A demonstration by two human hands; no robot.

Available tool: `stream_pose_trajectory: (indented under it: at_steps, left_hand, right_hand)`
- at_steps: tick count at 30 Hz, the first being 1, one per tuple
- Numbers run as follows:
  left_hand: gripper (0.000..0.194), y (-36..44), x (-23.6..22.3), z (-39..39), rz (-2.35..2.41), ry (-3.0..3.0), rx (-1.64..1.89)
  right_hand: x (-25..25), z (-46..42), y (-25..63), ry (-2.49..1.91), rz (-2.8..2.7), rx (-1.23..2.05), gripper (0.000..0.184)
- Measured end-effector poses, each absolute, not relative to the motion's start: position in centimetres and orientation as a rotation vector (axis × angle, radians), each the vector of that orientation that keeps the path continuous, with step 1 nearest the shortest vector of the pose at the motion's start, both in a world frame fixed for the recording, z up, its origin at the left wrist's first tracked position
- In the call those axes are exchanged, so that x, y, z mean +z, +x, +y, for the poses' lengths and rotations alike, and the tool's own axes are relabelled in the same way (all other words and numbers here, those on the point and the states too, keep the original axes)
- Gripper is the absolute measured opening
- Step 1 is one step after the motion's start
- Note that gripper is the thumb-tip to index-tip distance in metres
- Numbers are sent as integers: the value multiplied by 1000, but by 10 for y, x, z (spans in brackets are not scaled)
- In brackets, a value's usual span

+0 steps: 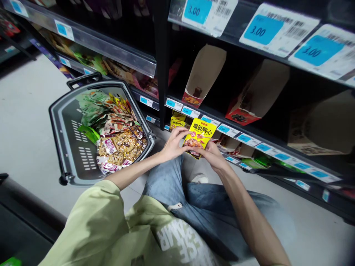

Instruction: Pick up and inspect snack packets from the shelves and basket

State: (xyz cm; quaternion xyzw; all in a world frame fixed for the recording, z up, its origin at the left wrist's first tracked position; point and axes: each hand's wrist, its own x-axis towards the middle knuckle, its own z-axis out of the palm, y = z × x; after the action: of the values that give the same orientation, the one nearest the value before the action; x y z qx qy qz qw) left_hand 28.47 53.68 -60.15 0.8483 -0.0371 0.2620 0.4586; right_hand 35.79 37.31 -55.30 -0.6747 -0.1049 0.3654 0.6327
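Note:
Between my two hands, in front of the lower shelf, is a yellow snack packet [200, 132] with dark lettering and a food picture. At its left edge my left hand [175, 143] grips it, fingers on the face and thumb along the bottom. My right hand [212, 154] holds the lower right corner; some of its fingers are hidden behind the packet. Another packet edge shows just under it. More yellow packets [177, 121] sit on the bottom shelf beside my left hand.
To my left on the floor stands a grey shopping basket [69, 147] holding many snack packets [122, 144]. Open cardboard display boxes [206, 70] stand on the shelf ahead. Price tags [257, 31] line the shelf edges. A dark object [24, 218] is at lower left.

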Motion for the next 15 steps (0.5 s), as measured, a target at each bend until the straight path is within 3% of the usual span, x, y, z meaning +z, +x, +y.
stream_pose_trajectory:
  at_steps: [12,15]
  left_hand:
    - [53,284,-605,535,-64,2098,596]
    - [45,283,-600,533,-121,1957,504]
  right_hand:
    - [-571,375,354,-1558,-358,719,47]
    - [-570,375,355,-1585,-369,724,42]
